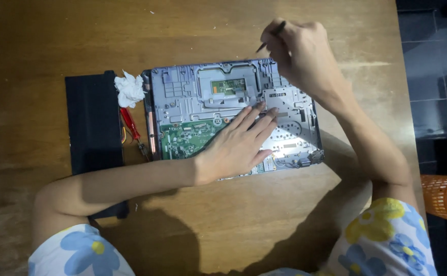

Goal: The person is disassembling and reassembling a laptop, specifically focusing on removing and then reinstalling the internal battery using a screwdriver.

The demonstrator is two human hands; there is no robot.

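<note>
An opened laptop (233,110) is laid lengthwise across a wooden table (55,41), directly ahead. It is pressed flat under the open, empty left hand (238,145), while a thin dark tool (270,37) is pinched in the closed right hand (297,51) over its far right corner.

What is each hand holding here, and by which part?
The right hand pinches a thin dark pen-like tool around its middle, above the opened grey laptop chassis. The left hand holds nothing; it lies flat on the chassis.
</note>
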